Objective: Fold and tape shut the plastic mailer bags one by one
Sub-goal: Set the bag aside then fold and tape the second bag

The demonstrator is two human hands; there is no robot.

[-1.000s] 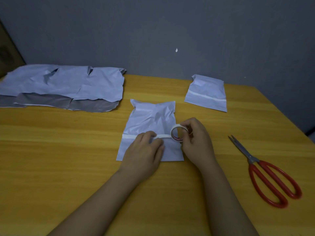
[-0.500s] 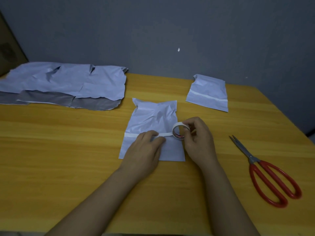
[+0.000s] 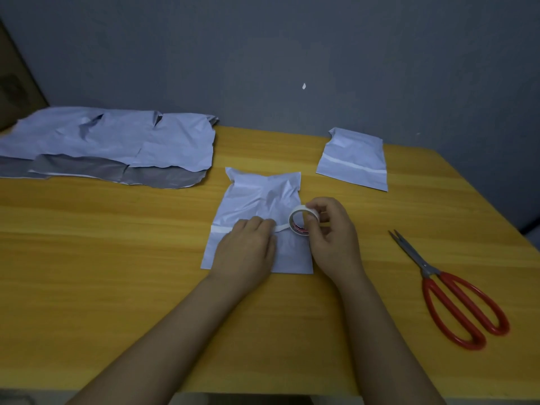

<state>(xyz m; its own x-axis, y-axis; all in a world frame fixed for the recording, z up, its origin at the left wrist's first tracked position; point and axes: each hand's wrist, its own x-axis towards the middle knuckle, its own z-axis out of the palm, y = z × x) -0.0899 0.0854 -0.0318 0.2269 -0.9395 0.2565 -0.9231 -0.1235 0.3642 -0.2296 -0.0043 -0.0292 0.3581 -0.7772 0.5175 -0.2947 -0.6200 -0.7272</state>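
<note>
Yellow wood-grain tabletop (image 3: 117,258), lit dimly, pushed against a plain blue-grey wall (image 3: 292,54) marked by one small white fleck (image 3: 304,86). A brown board-like edge (image 3: 14,83) leaning at far left; too dark to name.

At centre, one folded white mailer bag (image 3: 257,197), crumpled toward its far end, lying flat with a white tape strip (image 3: 219,229) running across it from its left edge. Left hand (image 3: 245,249) laid palm-down on the bag, fingers held together and pressing the strip flat. Right hand (image 3: 333,235) at the bag's right side, thumb and fingers pinching one roll of white tape (image 3: 298,223), held upright on edge with the strip leading straight from it under the left fingertips.

Back right, one finished mailer bag (image 3: 353,159), folded and crossed by its own white tape line, well apart from the hands. Back left, a spread of unfolded mailer bags (image 3: 117,141), white outside with grey inner flaps showing along the near edge; overlapping, so exact count not tellable, at least three.

Right of the hands, one pair of red-handled scissors (image 3: 450,290), blades closed and pointing away toward the wall, lying flat, touching nothing else.

Counted: two folded bags, one loose pile, one tape roll, one pair of scissors, two bare hands.
</note>
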